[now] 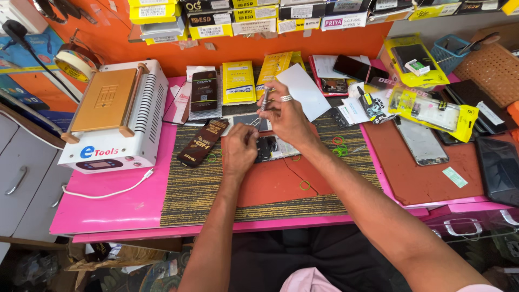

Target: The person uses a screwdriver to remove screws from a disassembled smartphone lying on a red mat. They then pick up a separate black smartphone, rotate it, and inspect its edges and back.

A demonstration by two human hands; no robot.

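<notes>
From the head view, the right hand (289, 116) pinches a slim metal tool (265, 99) upright between thumb and fingertips, while the left hand (239, 148) has its fingers curled together on the opened phone (268, 147) lying flat under both hands. The tool's tip hangs just above the phone, so a slip could gouge it. Green rubber bands (339, 145) lie just right of the fingers.

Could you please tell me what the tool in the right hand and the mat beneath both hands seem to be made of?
The tool looks like metal: slim, grey, slightly shiny shaft. The mat looks like woven fabric or fibre, matt, with fine olive and dark stripes.
</notes>
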